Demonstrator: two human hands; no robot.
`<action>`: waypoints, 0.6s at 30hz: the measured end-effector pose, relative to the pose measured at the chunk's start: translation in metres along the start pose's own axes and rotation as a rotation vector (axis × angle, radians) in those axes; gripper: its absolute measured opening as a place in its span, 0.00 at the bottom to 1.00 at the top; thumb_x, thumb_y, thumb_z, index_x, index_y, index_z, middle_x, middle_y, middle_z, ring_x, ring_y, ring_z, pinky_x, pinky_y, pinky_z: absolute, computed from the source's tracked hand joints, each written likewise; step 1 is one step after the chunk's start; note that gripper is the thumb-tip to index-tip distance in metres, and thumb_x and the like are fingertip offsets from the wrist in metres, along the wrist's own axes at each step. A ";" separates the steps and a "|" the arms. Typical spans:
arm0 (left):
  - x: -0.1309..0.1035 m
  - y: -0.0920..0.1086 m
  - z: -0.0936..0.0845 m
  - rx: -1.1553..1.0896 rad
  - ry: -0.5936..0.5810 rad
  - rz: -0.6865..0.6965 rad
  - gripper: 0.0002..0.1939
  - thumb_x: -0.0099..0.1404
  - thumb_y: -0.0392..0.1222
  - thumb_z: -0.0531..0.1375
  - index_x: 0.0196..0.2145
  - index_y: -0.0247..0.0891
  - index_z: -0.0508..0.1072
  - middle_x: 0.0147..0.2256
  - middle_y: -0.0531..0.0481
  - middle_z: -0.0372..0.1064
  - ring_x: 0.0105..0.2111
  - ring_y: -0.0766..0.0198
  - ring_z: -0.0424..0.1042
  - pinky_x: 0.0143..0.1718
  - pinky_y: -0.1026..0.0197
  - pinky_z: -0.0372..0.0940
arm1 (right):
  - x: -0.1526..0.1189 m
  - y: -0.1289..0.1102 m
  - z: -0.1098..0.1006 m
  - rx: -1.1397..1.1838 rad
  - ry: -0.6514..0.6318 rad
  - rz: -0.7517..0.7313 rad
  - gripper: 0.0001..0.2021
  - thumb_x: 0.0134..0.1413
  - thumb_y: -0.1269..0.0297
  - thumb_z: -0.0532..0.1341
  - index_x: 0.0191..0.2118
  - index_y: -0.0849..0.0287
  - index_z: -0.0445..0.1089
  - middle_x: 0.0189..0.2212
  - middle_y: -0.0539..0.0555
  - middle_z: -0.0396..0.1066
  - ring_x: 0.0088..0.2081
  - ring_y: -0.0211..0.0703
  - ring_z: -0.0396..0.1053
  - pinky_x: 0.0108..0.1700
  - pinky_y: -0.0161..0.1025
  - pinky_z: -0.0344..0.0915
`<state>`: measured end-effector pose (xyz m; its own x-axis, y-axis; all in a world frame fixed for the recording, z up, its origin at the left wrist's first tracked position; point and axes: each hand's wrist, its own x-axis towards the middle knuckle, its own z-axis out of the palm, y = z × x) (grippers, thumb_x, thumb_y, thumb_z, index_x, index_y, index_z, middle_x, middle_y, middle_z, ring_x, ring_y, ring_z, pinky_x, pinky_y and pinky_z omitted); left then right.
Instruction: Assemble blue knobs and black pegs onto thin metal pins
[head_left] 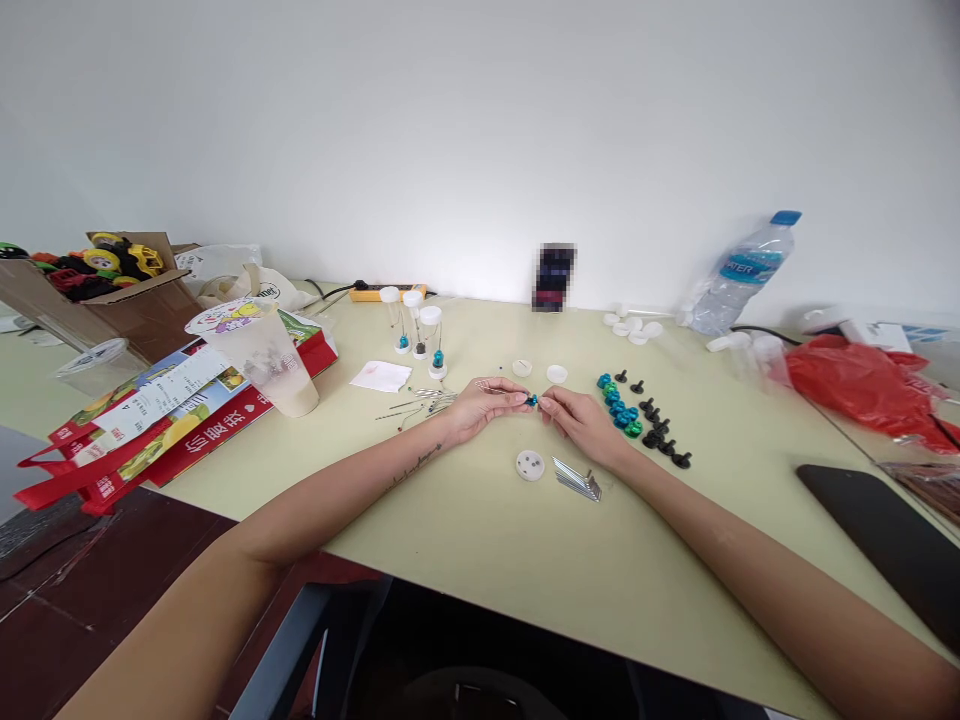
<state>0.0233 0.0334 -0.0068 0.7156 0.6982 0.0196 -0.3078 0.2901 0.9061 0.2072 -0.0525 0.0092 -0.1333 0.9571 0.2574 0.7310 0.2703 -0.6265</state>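
My left hand (487, 405) and my right hand (574, 415) meet over the middle of the table, their fingertips pinching a small blue part (532, 400) between them. A thin metal piece shows at the left fingers. Just below the hands lies a round white lid (529, 465) with small dark bits in it, beside a bundle of metal hex keys (577, 480). Right of my right hand are a row of blue and green parts (619, 409) and a row of black parts (658, 430). Thin pins (420, 407) are scattered left of my left hand.
Clear tubes (430, 340) with white caps stand behind the pins, near a white paper (381, 376). At the left are a cup (270, 365), a red bag (217, 430) and a cardboard box (142, 315). Rightward are a bottle (742, 270), a red plastic bag (862, 385) and a black tablet-like object (877, 530).
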 end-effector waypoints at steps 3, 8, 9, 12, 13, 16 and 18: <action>0.000 -0.001 -0.001 -0.018 0.014 -0.006 0.15 0.47 0.38 0.71 0.33 0.30 0.76 0.34 0.46 0.76 0.37 0.61 0.76 0.52 0.52 0.64 | 0.000 0.001 0.001 0.034 0.038 -0.004 0.10 0.61 0.54 0.53 0.37 0.56 0.63 0.27 0.49 0.69 0.22 0.37 0.61 0.27 0.36 0.56; 0.000 -0.001 -0.001 -0.020 0.001 -0.031 0.15 0.48 0.38 0.71 0.34 0.30 0.76 0.32 0.46 0.75 0.36 0.60 0.76 0.49 0.53 0.67 | 0.000 0.001 0.002 0.046 0.043 -0.022 0.08 0.58 0.57 0.56 0.37 0.55 0.61 0.28 0.49 0.69 0.22 0.37 0.59 0.27 0.36 0.56; 0.000 -0.001 0.000 -0.018 -0.002 -0.022 0.15 0.48 0.38 0.71 0.34 0.30 0.76 0.32 0.46 0.75 0.36 0.60 0.76 0.49 0.53 0.66 | 0.000 0.001 0.002 0.044 0.039 -0.016 0.08 0.59 0.56 0.55 0.37 0.55 0.62 0.26 0.48 0.68 0.22 0.37 0.60 0.27 0.36 0.56; 0.000 0.000 0.000 -0.008 -0.015 0.000 0.14 0.48 0.38 0.71 0.33 0.30 0.77 0.32 0.47 0.75 0.36 0.61 0.76 0.52 0.53 0.65 | -0.001 0.000 0.001 0.036 0.006 -0.015 0.16 0.64 0.52 0.48 0.32 0.56 0.64 0.21 0.48 0.65 0.23 0.39 0.62 0.29 0.37 0.57; 0.000 0.001 0.001 -0.004 -0.018 -0.001 0.14 0.48 0.38 0.71 0.32 0.30 0.77 0.32 0.47 0.75 0.35 0.62 0.76 0.52 0.52 0.65 | -0.001 0.000 0.001 0.038 -0.006 -0.019 0.19 0.65 0.52 0.46 0.30 0.56 0.64 0.20 0.48 0.64 0.23 0.39 0.63 0.30 0.37 0.58; 0.000 0.001 0.001 0.010 -0.020 -0.007 0.14 0.47 0.38 0.71 0.32 0.30 0.77 0.32 0.47 0.75 0.35 0.62 0.76 0.53 0.51 0.64 | 0.000 0.000 0.000 0.052 -0.029 -0.027 0.24 0.66 0.50 0.42 0.27 0.57 0.65 0.18 0.48 0.63 0.24 0.40 0.63 0.31 0.37 0.58; 0.000 0.001 0.001 0.008 -0.015 -0.002 0.14 0.47 0.37 0.71 0.32 0.30 0.77 0.32 0.47 0.75 0.36 0.62 0.75 0.53 0.51 0.64 | 0.000 0.000 0.001 0.041 -0.023 -0.015 0.21 0.65 0.50 0.45 0.30 0.56 0.65 0.19 0.48 0.63 0.23 0.40 0.62 0.30 0.37 0.57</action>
<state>0.0235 0.0330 -0.0057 0.7258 0.6875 0.0246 -0.3018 0.2861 0.9094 0.2070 -0.0526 0.0086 -0.1601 0.9548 0.2505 0.7008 0.2886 -0.6523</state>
